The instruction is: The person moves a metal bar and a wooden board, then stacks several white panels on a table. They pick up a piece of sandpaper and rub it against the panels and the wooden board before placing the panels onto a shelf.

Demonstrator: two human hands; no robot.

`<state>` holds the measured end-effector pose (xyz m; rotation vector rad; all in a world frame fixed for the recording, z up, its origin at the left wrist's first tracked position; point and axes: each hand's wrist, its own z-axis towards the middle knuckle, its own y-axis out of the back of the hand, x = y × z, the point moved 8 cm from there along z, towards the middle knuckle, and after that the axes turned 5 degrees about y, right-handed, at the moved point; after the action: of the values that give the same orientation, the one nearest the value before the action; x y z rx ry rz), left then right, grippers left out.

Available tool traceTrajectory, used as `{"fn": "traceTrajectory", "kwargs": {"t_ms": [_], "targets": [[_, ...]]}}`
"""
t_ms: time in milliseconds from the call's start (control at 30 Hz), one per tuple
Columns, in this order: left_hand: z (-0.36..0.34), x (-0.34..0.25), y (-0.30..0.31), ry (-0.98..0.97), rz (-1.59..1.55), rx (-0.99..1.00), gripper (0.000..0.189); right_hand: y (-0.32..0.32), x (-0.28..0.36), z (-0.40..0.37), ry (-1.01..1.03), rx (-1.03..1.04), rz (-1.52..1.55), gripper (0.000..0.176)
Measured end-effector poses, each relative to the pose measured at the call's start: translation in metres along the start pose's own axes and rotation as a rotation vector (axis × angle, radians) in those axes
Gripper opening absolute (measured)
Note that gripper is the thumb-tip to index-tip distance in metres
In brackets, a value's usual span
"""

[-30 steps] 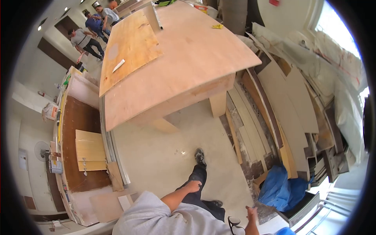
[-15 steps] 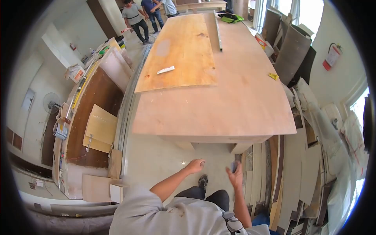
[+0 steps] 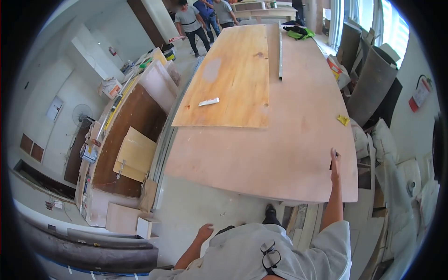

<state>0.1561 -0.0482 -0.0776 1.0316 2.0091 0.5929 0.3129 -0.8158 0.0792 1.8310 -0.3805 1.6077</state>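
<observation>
In this cluttered workshop, one large pale plywood tabletop (image 3: 280, 158) stands mid-floor, its long axis running away toward three people (image 3: 205, 16). One orange-brown plywood sheet (image 3: 233, 79) lies along it beside one long metal straightedge (image 3: 280, 51). The right hand (image 3: 335, 161) touches its right edge; I cannot tell its grip. The left hand (image 3: 204, 232) hangs slack, holding nothing.

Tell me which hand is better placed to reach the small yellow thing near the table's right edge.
Right, probably. The right hand is stretched over the table, on the same side as the yellow thing; the left hand hangs low, below the table's near edge.
</observation>
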Motion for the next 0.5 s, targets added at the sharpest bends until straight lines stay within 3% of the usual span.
{"fn": "traceTrajectory", "kwargs": {"t_ms": [67,133,167,267,300,433,467,500], "targets": [[-0.008,0.073,-0.030,0.253,-0.008,0.106,0.042,0.021,-0.009,0.049,-0.035,0.025,0.136,0.068],[-0.040,0.082,-0.036,0.420,0.026,0.213,0.044,0.026,-0.011,0.093,-0.068,0.054,0.274,0.071],[-0.046,0.085,-0.042,0.431,0.017,0.238,0.044,0.026,-0.006,0.106,-0.088,0.021,0.375,0.057],[-0.055,0.075,-0.054,0.477,-0.207,0.225,0.045,0.035,-0.068,0.199,0.028,0.001,0.069,0.044],[-0.059,0.068,-0.059,0.494,-0.318,0.203,0.045,0.035,-0.058,0.205,0.046,-0.013,-0.082,0.042],[-0.035,-0.001,-0.054,-0.170,0.119,0.188,0.045,0.041,-0.025,0.233,0.145,-0.123,-0.540,0.049],[-0.033,0.003,-0.045,0.066,-0.074,0.148,0.046,0.039,-0.024,0.245,0.178,-0.167,-0.612,0.053],[-0.049,-0.027,-0.027,0.299,-0.268,0.107,0.046,0.036,-0.025,0.255,0.114,-0.153,-0.669,0.069]]}}
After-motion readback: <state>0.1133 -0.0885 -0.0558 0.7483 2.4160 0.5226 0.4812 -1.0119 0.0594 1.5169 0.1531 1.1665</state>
